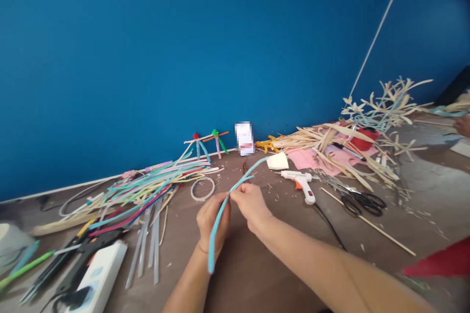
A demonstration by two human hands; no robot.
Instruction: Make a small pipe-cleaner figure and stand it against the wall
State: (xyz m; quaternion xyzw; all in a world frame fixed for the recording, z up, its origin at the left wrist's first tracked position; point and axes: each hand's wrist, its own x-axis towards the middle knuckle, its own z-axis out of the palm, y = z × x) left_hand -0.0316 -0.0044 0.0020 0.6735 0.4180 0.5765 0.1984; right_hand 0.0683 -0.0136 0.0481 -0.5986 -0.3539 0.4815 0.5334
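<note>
While the left hand (213, 220) and right hand (250, 205) pinched a blue pipe cleaner (213, 249), a red tub (363, 141) sat among husks (330, 139) by the back edge of the bench (370, 249).

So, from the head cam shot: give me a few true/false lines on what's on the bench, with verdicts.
1. The left hand and right hand both hold a light-blue pipe cleaner. True.
2. The right hand grips a hot glue gun. False: it lies on the table, not held.
3. Black-handled scissors lie to the right of the glue gun. True.
4. The clear glue sticks stand upright in a holder. False: they lie flat on the table, left of the hands.
5. Two small pipe-cleaner figures stand near the blue wall. True.
</note>
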